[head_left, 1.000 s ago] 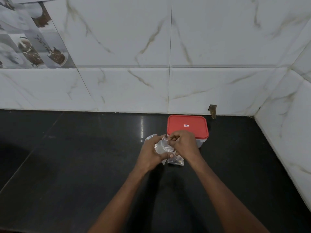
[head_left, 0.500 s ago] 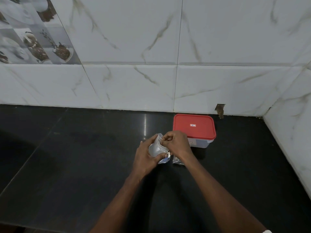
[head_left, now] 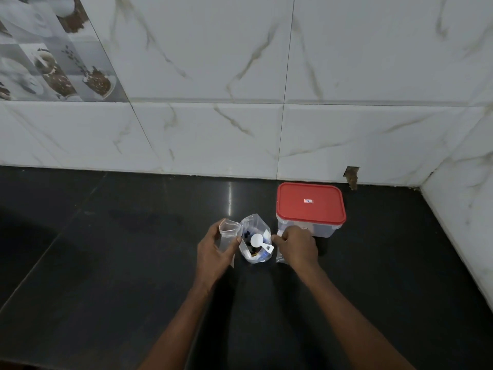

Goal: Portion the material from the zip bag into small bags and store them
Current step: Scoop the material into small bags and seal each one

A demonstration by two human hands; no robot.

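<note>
Zip bag (head_left: 251, 225) upright just beside left grip (head_left: 216, 252) holding small bag (head_left: 230, 228).

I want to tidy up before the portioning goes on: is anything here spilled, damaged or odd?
Only the wall tile is damaged: it has a ragged brown hole at its bottom edge, behind and right of the red-lidded container. No spill shows on the dark counter.

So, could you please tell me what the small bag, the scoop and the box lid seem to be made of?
The small bag: thin clear plastic film, see-through and creased. The scoop: white plastic, probably rigid, matte. The lid: red plastic, likely; smooth with a moulded rim.
</note>
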